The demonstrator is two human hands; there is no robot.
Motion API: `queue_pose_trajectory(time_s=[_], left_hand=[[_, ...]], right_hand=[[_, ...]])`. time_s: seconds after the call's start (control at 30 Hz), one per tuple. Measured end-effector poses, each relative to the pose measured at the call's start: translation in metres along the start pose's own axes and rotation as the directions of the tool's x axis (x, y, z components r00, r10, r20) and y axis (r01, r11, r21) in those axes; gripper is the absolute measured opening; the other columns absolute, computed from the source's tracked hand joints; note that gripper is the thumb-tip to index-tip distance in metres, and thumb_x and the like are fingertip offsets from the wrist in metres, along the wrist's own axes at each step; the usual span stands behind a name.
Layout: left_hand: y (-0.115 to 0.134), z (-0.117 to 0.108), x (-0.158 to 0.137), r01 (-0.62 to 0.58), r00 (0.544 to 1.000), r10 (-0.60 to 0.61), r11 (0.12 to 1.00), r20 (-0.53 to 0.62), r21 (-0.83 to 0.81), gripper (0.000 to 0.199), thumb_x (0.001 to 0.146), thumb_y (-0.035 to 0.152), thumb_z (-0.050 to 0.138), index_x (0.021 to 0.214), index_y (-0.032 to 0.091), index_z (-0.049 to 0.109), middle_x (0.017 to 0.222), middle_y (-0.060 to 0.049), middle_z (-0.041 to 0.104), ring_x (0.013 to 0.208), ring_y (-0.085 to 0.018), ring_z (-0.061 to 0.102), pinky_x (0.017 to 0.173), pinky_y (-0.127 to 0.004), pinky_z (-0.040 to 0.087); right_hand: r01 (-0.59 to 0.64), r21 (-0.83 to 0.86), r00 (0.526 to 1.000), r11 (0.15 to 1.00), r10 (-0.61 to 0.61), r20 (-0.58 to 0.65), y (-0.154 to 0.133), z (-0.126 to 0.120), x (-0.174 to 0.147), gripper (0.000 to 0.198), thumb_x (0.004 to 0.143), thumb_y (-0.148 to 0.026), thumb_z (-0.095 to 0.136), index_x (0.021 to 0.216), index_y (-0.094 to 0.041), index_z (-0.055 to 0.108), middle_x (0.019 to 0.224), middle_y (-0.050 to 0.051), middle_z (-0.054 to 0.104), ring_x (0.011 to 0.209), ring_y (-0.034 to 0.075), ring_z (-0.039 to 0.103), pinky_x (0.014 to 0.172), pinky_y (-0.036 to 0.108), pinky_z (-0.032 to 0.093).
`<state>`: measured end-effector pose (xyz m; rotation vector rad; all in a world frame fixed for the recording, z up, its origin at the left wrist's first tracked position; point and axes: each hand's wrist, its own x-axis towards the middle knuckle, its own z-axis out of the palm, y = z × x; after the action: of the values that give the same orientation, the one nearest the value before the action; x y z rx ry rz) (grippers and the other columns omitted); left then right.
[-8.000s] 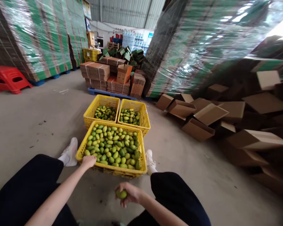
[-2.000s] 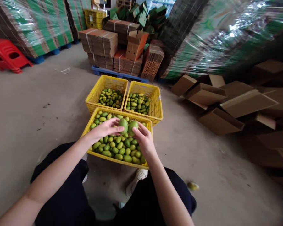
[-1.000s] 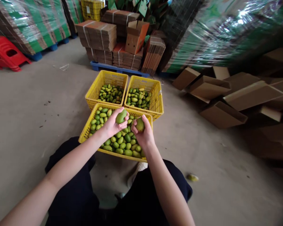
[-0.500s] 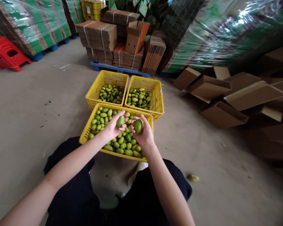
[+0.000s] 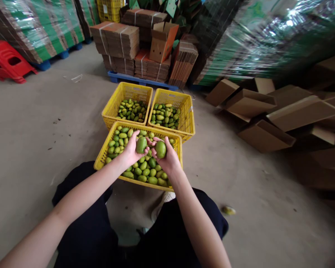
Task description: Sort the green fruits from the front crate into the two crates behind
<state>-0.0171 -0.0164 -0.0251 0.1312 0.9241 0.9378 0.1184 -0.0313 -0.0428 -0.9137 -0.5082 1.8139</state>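
Over the front yellow crate (image 5: pixel 100 158), my left hand (image 5: pixel 131 150) curls around a smooth green mango (image 5: pixel 141 145). Close beside it, my right hand (image 5: pixel 169 158) cradles a second green mango (image 5: pixel 160 149) of similar size. The fingertips of both hands nearly meet between the two fruits. Below them, green and yellowish mangoes (image 5: pixel 146 172) fill the crate, partly covered by my hands. Two more yellow crates stand right behind it: the back left crate (image 5: pixel 108 108) and the back right crate (image 5: pixel 187 111), both partly filled with similar fruit.
Bundled flat cartons (image 5: pixel 120 41) sit on a blue pallet (image 5: pixel 142 80) ahead. Open cardboard boxes (image 5: pixel 251 102) lie heaped at the right. A red stool (image 5: pixel 8 61) is at the far left. One yellowish fruit (image 5: pixel 228 210) lies on the floor near my right knee.
Both hands have turned the mangoes slightly and drawn a little closer together, the right one shifting left. The crates and surroundings stay as they were.
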Motion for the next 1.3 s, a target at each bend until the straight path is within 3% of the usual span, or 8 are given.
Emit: queue_pose_trajectory(time_s=[0.17,0.4,0.6,0.67,0.77,0.93,1.13,1.3], left_hand=[[0.002,0.001,-0.001,-0.067,0.998,0.067,0.998,0.02,0.011,0.018,0.085,0.022,0.066,0.072,0.014,0.057,0.059,0.002,0.056,0.04,-0.003,0.048,0.035,-0.011,0.038],[-0.002,-0.007,0.007,-0.065,0.997,0.064,0.998,0.041,0.017,0.035,0.096,0.038,0.049,0.078,0.012,0.063,0.066,-0.004,0.066,0.052,-0.01,0.061,0.048,-0.019,0.053],[0.002,-0.006,0.003,-0.01,0.998,0.008,1.0,0.063,0.02,0.026,0.09,0.035,0.059,0.074,0.014,0.062,0.057,0.002,0.058,0.041,-0.008,0.052,0.038,-0.017,0.042],[0.002,-0.005,0.002,-0.022,0.997,0.018,0.998,0.071,0.058,0.026,0.086,0.034,0.064,0.069,0.015,0.058,0.054,0.003,0.055,0.038,-0.007,0.048,0.035,-0.016,0.037],[0.002,-0.006,0.001,0.021,1.0,-0.022,0.999,0.018,0.043,0.037,0.093,0.037,0.05,0.064,0.015,0.056,0.05,0.0,0.053,0.039,-0.009,0.05,0.035,-0.018,0.04],[0.003,-0.007,0.004,0.048,0.997,-0.053,0.996,-0.063,-0.075,0.047,0.1,0.036,0.028,0.07,0.014,0.058,0.058,-0.004,0.061,0.045,-0.01,0.057,0.043,-0.019,0.048],[0.003,-0.005,0.003,-0.004,1.0,0.003,1.0,-0.015,-0.026,0.017,0.087,0.021,0.061,0.073,0.013,0.057,0.06,0.002,0.057,0.043,-0.005,0.052,0.038,-0.012,0.042],[0.005,-0.005,0.002,0.085,0.996,-0.084,0.996,0.026,-0.028,0.029,0.095,0.028,0.05,0.07,0.013,0.053,0.054,0.003,0.05,0.036,-0.002,0.045,0.032,-0.009,0.035]], right_hand=[[0.109,-0.015,0.99,0.994,-0.11,-0.091,0.005,0.0,0.0,0.032,0.058,-0.041,0.084,0.075,-0.021,0.065,0.063,-0.004,0.06,0.05,0.009,0.048,0.039,0.022,0.03],[0.066,-0.087,0.986,0.994,-0.078,-0.145,0.013,-0.006,0.008,0.042,0.07,-0.064,0.07,0.076,-0.023,0.061,0.062,0.0,0.065,0.056,0.018,0.061,0.041,0.028,0.04],[0.087,-0.031,0.98,0.996,-0.091,-0.177,0.012,-0.006,0.005,0.034,0.061,-0.045,0.084,0.07,-0.023,0.059,0.059,-0.004,0.059,0.051,0.012,0.053,0.037,0.023,0.033],[0.088,-0.032,0.985,0.996,-0.092,-0.148,0.012,-0.005,0.005,0.036,0.065,-0.051,0.081,0.07,-0.023,0.058,0.058,-0.003,0.058,0.049,0.012,0.051,0.037,0.024,0.032],[0.066,-0.014,0.985,0.998,-0.068,-0.16,0.013,-0.003,0.006,0.044,0.069,-0.064,0.073,0.072,-0.022,0.059,0.062,0.0,0.062,0.049,0.014,0.053,0.04,0.026,0.037],[-0.01,0.035,0.977,0.999,0.017,-0.211,0.014,-0.002,0.005,0.043,0.073,-0.063,0.07,0.07,-0.022,0.059,0.062,0.001,0.063,0.054,0.015,0.057,0.04,0.025,0.04],[0.013,0.089,0.985,0.996,0.003,-0.172,0.011,0.002,0.001,0.027,0.062,-0.03,0.083,0.07,-0.019,0.059,0.06,-0.005,0.06,0.048,0.009,0.051,0.036,0.019,0.031],[-0.076,0.091,0.991,0.993,0.085,-0.102,0.013,-0.001,0.004,0.029,0.075,-0.044,0.073,0.07,-0.019,0.058,0.052,-0.004,0.055,0.039,0.008,0.041,0.033,0.02,0.026]])
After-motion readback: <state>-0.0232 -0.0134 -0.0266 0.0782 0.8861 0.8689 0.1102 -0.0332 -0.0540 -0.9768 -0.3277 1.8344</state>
